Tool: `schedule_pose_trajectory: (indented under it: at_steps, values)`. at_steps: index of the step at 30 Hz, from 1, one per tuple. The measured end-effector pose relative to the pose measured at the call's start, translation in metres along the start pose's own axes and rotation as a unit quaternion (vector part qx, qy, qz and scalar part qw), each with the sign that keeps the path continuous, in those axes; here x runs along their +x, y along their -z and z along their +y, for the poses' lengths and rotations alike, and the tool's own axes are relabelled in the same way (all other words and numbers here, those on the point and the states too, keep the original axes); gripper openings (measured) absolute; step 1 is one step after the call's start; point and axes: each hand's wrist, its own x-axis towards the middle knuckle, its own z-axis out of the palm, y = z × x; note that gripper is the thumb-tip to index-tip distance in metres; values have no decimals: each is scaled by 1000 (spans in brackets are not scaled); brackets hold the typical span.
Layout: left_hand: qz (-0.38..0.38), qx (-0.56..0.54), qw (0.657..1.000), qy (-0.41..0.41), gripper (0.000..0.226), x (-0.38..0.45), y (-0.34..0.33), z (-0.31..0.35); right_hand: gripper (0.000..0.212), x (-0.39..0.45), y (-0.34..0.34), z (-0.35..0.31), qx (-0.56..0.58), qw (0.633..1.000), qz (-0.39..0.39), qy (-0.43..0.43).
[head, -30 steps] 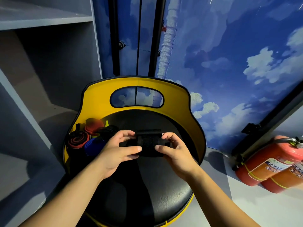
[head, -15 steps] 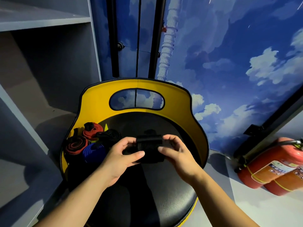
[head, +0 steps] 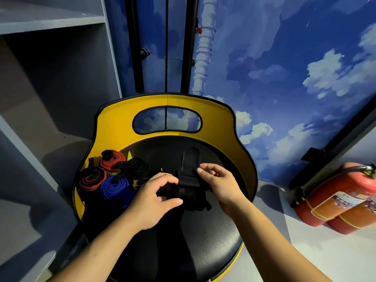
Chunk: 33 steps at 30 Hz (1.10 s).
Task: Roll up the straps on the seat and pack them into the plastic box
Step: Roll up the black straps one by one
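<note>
Against the cloud-painted wall (head: 284, 78), your seat (head: 203, 231) carried the finished rolls (head: 114, 186) aside.
Your left hand (head: 154, 198) gripped the black strap (head: 188, 180), your right hand (head: 219, 184) pinched its free end, keeping the roll tight.

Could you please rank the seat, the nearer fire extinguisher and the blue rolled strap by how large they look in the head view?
1. Seat, by far the largest.
2. Nearer fire extinguisher, partly cut off at the frame edge.
3. Blue rolled strap, smallest.
</note>
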Motion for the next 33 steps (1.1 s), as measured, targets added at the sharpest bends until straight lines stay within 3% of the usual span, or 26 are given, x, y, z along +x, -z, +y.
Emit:
schedule_pose_trajectory:
  at_steps: [5,9,15,22,27,30,33]
  values:
    - [-12,9,1000,-4,47,-1,-1,1,12,3,0,2,-8,1000,15,24]
    - [-31,22,999,0,41,-2,-3,4,17,4,1,2,-25,998,20,52]
    - [-29,23,998,54,43,-1,0,-2,24,5,1,3,-70,990,35,115]
    - [-32,65,995,61,41,-3,-1,-1,29,12,8,-1,-82,975,110,173]
    - [-30,60,994,86,39,-4,-3,-8,23,11,8,-11,-143,965,68,209]
    - [-15,39,992,121,38,-2,-3,-12,16,12,9,-8,-135,969,64,196]
    - [6,-26,987,160,37,0,-4,-15,22,10,8,-11,-114,973,51,193]
